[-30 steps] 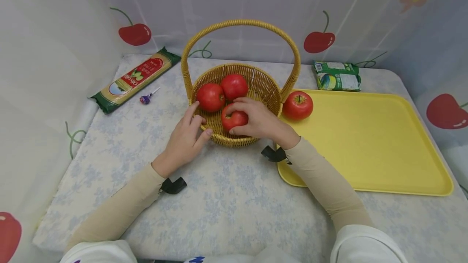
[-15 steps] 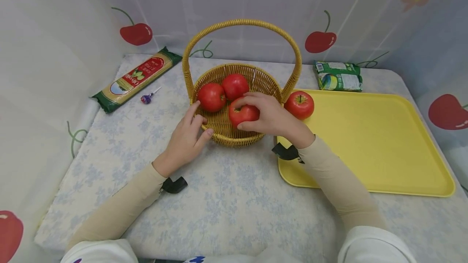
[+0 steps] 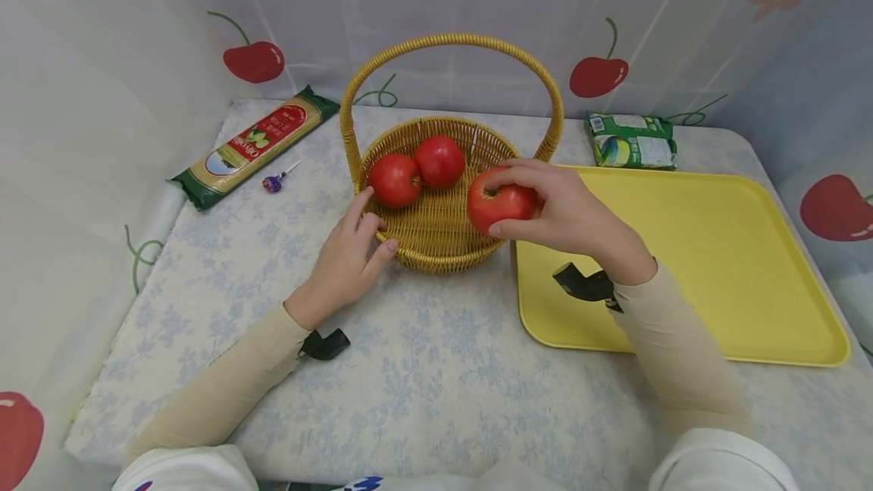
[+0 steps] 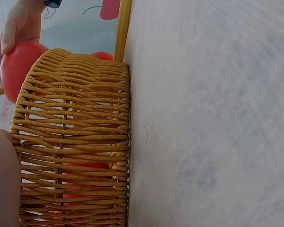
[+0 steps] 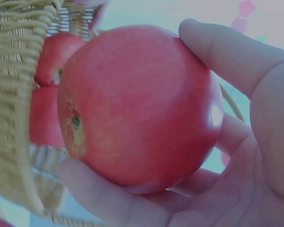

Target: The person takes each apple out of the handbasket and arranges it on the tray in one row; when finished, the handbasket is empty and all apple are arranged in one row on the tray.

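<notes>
My right hand [image 3: 562, 211] grips a red apple [image 3: 501, 201] around its side, raised over the right rim of the yellow wicker basket [image 3: 436, 262]. Seen from the right wrist, thumb and fingers spread around this apple [image 5: 142, 109], whose stem hollow faces left. Two more red apples, one at the left [image 3: 395, 181] and one behind it [image 3: 439, 162], lie inside the basket. My left hand [image 3: 344, 267] holds the basket's near-left rim, fingers bent over the edge; the left wrist view shows the woven wall [image 4: 75, 142] close up.
A yellow tray [image 3: 682, 264] lies right of the basket. One red apple [image 4: 102, 55] shows past the basket in the left wrist view. A green packet [image 3: 630, 142] sits behind the tray. Leftward lie a pasta packet [image 3: 255, 146] and a lollipop [image 3: 274, 182]. The basket's tall handle [image 3: 450, 40] arches overhead.
My right hand has lifted the apple from the basket floor and carried it rightward to the right rim. It now covers the apple on the tray. The left hand stays in place.
</notes>
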A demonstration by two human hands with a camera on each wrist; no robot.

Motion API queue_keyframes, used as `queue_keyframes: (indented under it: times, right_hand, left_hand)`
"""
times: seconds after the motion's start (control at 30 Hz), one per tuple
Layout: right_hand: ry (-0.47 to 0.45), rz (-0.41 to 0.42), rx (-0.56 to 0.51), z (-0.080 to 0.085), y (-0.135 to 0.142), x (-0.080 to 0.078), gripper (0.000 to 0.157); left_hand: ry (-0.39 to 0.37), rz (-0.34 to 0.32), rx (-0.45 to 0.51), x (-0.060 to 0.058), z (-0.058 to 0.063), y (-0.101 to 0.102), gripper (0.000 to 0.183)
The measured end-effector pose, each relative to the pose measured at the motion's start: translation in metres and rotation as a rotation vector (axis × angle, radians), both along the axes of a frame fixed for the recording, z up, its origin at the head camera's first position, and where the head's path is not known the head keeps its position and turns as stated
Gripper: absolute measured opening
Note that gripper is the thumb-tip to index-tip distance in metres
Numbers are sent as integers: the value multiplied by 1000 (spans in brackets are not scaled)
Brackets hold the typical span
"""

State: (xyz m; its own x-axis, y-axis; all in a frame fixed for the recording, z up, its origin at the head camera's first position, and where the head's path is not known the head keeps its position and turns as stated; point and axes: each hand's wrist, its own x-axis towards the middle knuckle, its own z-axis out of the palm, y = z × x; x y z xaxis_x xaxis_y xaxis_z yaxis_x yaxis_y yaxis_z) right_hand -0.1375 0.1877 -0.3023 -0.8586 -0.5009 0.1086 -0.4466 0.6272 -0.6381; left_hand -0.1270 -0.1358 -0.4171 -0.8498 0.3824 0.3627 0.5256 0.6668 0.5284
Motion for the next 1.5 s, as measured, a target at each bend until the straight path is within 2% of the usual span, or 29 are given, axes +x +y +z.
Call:
queue_keyframes:
  times: [0.27,0.5,0.73,0.93,1.27,1.5]
  right_hand:
    - [43,-22,-17,4,41,16,46]
    - [-30,-119,-64,0,78,22,50]
    - [-67,-246,-74,-10,113,14,50]
    - [-103,-340,-49,-17,130,3,48]
    - [-168,-443,5,-34,154,-12,57]
    - [-197,-469,6,-46,161,-20,57]
  left_hand:
    - [-9,-2,-2,1,1,0,80]
    - [-8,1,0,1,0,-1,79]
    - [-1,-1,-2,0,0,-1,79]
    - [6,-2,3,0,-1,-1,80]
    - [-5,-3,-2,0,0,-1,81]
    - [-9,0,-10,0,0,-1,82]
